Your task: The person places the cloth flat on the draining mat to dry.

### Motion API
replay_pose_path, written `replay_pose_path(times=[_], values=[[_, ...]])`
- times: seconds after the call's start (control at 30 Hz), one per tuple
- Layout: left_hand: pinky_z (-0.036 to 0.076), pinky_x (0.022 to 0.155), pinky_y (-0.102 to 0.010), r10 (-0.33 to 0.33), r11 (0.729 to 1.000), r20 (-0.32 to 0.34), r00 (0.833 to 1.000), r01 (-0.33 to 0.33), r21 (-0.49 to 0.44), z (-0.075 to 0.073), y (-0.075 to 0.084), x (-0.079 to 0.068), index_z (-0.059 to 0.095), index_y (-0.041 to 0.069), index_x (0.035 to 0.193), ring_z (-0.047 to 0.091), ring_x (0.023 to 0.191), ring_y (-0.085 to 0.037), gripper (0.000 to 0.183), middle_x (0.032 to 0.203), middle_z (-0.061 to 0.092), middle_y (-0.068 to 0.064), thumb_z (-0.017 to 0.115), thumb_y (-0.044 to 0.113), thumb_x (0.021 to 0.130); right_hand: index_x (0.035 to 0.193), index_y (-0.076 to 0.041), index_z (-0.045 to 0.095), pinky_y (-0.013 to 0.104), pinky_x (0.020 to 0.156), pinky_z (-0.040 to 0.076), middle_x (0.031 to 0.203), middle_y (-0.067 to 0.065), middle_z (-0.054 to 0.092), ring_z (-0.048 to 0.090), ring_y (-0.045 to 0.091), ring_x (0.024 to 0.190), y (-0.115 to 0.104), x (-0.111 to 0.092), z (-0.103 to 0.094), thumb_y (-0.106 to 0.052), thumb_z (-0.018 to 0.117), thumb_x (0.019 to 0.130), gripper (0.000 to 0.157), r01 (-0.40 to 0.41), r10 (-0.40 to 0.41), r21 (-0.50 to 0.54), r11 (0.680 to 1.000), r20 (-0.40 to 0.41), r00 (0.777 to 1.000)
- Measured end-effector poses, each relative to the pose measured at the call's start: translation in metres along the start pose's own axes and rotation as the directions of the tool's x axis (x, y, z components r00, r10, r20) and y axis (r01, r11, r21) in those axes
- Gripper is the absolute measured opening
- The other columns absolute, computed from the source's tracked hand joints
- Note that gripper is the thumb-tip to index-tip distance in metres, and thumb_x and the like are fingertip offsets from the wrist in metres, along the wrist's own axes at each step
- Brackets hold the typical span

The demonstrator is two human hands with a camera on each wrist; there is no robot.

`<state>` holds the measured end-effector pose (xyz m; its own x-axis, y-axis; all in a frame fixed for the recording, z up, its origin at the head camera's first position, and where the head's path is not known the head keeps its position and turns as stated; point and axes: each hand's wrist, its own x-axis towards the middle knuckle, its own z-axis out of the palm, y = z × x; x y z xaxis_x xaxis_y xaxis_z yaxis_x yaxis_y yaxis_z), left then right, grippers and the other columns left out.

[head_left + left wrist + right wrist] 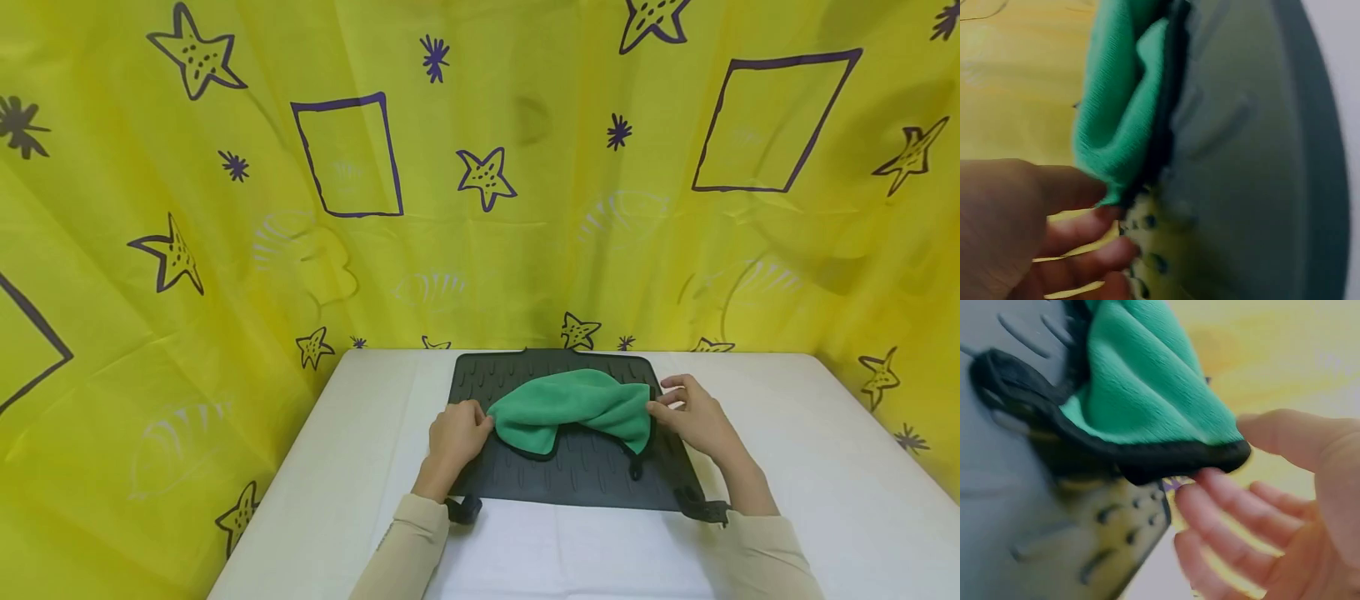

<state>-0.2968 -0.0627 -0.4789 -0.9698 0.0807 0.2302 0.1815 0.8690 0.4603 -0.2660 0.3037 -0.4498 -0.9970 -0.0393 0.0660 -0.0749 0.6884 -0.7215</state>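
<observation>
A green cloth (570, 404) with black edging and a black hanging loop (1013, 378) is bunched in folds over a dark ridged mat (577, 483). My left hand (457, 433) pinches the cloth's left end between thumb and fingers; the left wrist view shows its tip gathered at the fingertips. On the far side, my right hand (697, 419) pinches the right corner by its black edge, thumb on one face and fingers on the other. In the right wrist view the other fingers are spread loosely below that edge.
The mat lies on a white table (352, 467). A yellow curtain (450, 275) printed with stars and squares surrounds the back and sides. Black wrist straps (465, 509) show at both sleeves.
</observation>
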Motion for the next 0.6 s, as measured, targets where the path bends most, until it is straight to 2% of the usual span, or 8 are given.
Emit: replay_pose_path(times=[0.07, 0.13, 0.2, 0.27, 0.37, 0.47, 0.6], values=[[0.03, 0.043, -0.027, 0.001, 0.999, 0.083, 0.997, 0.001, -0.034, -0.002, 0.003, -0.002, 0.046, 0.019, 0.056, 0.041, 0.046, -0.011, 0.037, 0.051, 0.041, 0.006, 0.06, 0.024, 0.09, 0.127, 0.003, 0.045, 0.033, 0.07, 0.049, 0.109, 0.021, 0.062, 0.064, 0.028, 0.089, 0.001, -0.001, -0.003, -0.046, 0.058, 0.093, 0.061, -0.043, 0.042, 0.007, 0.999, 0.069, 0.997], [0.027, 0.041, -0.026, 0.015, 0.998, 0.158, 0.987, -0.005, -0.067, -0.003, 0.005, -0.004, 0.04, 0.019, 0.053, 0.036, 0.045, -0.01, 0.04, 0.05, 0.034, 0.006, 0.056, 0.021, 0.09, 0.118, 0.003, 0.051, 0.032, 0.067, 0.048, 0.101, 0.015, 0.063, 0.063, 0.022, 0.081, 0.002, -0.002, -0.005, -0.047, 0.058, 0.092, 0.057, -0.05, 0.051, -0.013, 0.999, 0.152, 0.987], [0.024, 0.041, -0.026, 0.019, 0.995, 0.218, 0.976, 0.004, -0.103, -0.004, 0.008, -0.006, 0.037, 0.019, 0.053, 0.032, 0.044, -0.01, 0.039, 0.05, 0.03, 0.007, 0.054, 0.019, 0.088, 0.106, 0.001, 0.057, 0.032, 0.065, 0.048, 0.091, 0.011, 0.063, 0.059, 0.019, 0.076, 0.003, -0.002, -0.004, -0.044, 0.062, 0.091, 0.047, -0.035, 0.038, -0.019, 0.999, 0.233, 0.972], [0.023, 0.042, -0.026, 0.017, 0.992, 0.254, 0.967, 0.015, -0.125, -0.003, 0.01, -0.008, 0.039, 0.019, 0.054, 0.032, 0.045, -0.01, 0.036, 0.05, 0.03, 0.007, 0.057, 0.021, 0.086, 0.095, -0.002, 0.059, 0.031, 0.062, 0.047, 0.081, 0.007, 0.061, 0.057, 0.017, 0.071, 0.004, -0.002, -0.001, -0.038, 0.066, 0.089, 0.037, 0.007, 0.001, -0.029, 1.0, 0.28, 0.96], [0.025, 0.042, -0.026, 0.0, 0.991, 0.274, 0.962, 0.037, -0.128, -0.002, 0.014, -0.01, 0.046, 0.017, 0.057, 0.034, 0.047, -0.01, 0.035, 0.052, 0.035, 0.007, 0.065, 0.029, 0.084, 0.086, -0.003, 0.058, 0.03, 0.058, 0.044, 0.072, 0.004, 0.056, 0.052, 0.017, 0.066, 0.004, -0.002, 0.005, -0.027, 0.069, 0.087, 0.026, 0.067, -0.052, -0.041, 0.997, 0.303, 0.952], [0.031, 0.043, -0.026, -0.013, 0.993, 0.254, 0.967, 0.043, -0.112, 0.001, 0.017, -0.01, 0.055, 0.015, 0.062, 0.042, 0.05, -0.011, 0.031, 0.056, 0.044, 0.005, 0.071, 0.031, 0.083, 0.089, -0.003, 0.06, 0.03, 0.06, 0.044, 0.075, 0.003, 0.059, 0.051, 0.017, 0.068, 0.004, -0.002, 0.008, -0.019, 0.068, 0.087, 0.018, 0.107, -0.084, -0.067, 0.992, 0.282, 0.956], [0.037, 0.045, -0.027, -0.01, 0.992, 0.201, 0.98, 0.035, -0.119, 0.002, 0.018, -0.008, 0.061, 0.014, 0.067, 0.048, 0.052, -0.012, 0.021, 0.06, 0.053, 0.003, 0.069, 0.023, 0.084, 0.092, -0.003, 0.058, 0.032, 0.063, 0.045, 0.076, 0.005, 0.063, 0.055, 0.018, 0.069, 0.004, -0.002, 0.006, -0.014, 0.064, 0.089, 0.013, 0.092, -0.07, -0.079, 0.993, 0.24, 0.968]])
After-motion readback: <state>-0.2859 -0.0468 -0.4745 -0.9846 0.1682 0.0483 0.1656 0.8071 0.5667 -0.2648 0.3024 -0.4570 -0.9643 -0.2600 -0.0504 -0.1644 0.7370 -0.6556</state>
